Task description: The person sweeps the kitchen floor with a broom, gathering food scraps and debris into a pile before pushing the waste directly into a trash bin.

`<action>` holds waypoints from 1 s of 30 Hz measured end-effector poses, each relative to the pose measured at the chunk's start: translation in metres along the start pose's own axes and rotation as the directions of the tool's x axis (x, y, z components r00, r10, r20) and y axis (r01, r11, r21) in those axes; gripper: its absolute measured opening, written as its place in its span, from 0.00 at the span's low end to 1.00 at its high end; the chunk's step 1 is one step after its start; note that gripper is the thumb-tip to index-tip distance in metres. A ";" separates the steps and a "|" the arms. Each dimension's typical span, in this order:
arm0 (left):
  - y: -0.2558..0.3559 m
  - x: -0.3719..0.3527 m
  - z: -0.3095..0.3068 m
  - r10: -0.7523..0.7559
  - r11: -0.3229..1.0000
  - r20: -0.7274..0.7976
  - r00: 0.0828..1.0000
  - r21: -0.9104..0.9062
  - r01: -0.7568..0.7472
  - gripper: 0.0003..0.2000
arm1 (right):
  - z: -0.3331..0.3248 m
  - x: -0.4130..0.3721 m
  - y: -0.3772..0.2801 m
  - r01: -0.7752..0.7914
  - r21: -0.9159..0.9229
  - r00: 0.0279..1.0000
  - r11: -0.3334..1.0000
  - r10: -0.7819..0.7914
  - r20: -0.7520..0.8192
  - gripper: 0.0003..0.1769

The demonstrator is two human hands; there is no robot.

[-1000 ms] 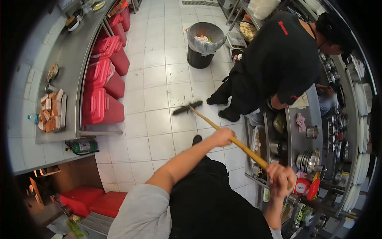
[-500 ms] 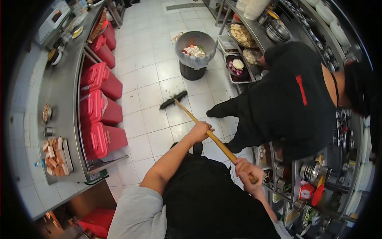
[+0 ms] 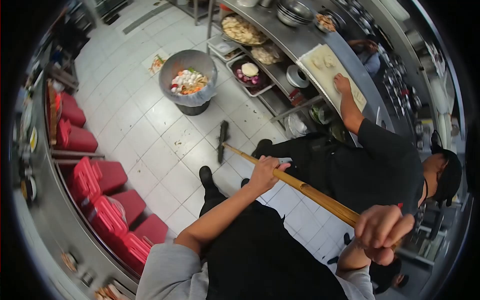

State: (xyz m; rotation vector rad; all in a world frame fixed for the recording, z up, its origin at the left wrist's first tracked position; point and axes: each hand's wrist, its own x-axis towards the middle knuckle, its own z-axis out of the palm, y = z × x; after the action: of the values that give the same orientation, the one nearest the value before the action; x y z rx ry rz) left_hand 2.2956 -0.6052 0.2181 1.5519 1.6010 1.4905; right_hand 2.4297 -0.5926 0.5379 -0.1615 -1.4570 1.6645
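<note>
A broom with a yellow wooden handle [image 3: 315, 192] slants across the view, its dark bristle head [image 3: 222, 142] on the white tiles. My left hand [image 3: 267, 175] is wrapped round the handle's middle. Higher up, near the handle's top end, my right hand [image 3: 382, 232] grips it with curled fingers. Small bits of debris [image 3: 178, 143] are scattered over the floor left of the broom head. Beyond it stands a dark bin with a clear liner [image 3: 167, 87], holding white, orange and green food scraps.
A person in black [image 3: 365, 175] stands close at my right, one hand on a white cutting board [image 3: 332, 75] on the steel counter. Red lidded bins [image 3: 107, 215] line the left counter [image 3: 50, 220]. Vegetable scraps [image 3: 157, 63] lie beside the waste bin. Another person [image 3: 387, 275] is at the lower right.
The view has turned right. The broom head has swung from crosswise to nearly upright in view, and my right hand has risen outward with the handle. The co-worker's hand now rests on the cutting board.
</note>
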 end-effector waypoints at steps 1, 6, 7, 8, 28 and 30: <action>0.002 0.009 0.001 -0.023 0.999 -0.079 0.997 -0.039 0.020 0.19 | 0.012 0.004 0.003 0.053 -0.014 0.996 0.999 -0.054 -0.077 0.17; -0.039 0.045 0.004 -0.138 0.973 -0.158 0.978 -0.207 0.104 0.18 | 0.024 0.023 0.043 0.001 -0.314 0.965 0.950 0.080 0.248 0.23; -0.059 0.050 0.007 -0.137 0.970 -0.137 0.981 -0.217 0.106 0.18 | 0.034 0.023 0.051 -0.114 -0.426 0.957 0.898 0.214 0.197 0.24; -0.081 0.053 0.012 -0.094 0.978 -0.109 0.990 -0.197 0.072 0.17 | 0.033 0.023 0.069 -0.088 -0.494 0.938 0.865 0.238 0.251 0.24; -0.073 0.044 0.014 0.082 0.979 0.277 0.958 -0.202 -0.025 0.17 | 0.002 -0.001 0.051 -0.090 -0.455 0.959 0.886 -0.047 -0.281 0.19; -0.038 0.058 0.029 0.106 0.972 0.320 0.942 -0.232 -0.031 0.18 | 0.006 0.000 0.020 -0.059 -0.500 0.964 0.864 -0.081 -0.254 0.19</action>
State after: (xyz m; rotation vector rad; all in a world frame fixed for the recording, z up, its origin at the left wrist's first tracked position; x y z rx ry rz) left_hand 2.2902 -0.5333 0.1956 1.6382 1.1583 1.3087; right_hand 2.4157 -0.5949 0.5223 -0.6444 -1.6448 1.1595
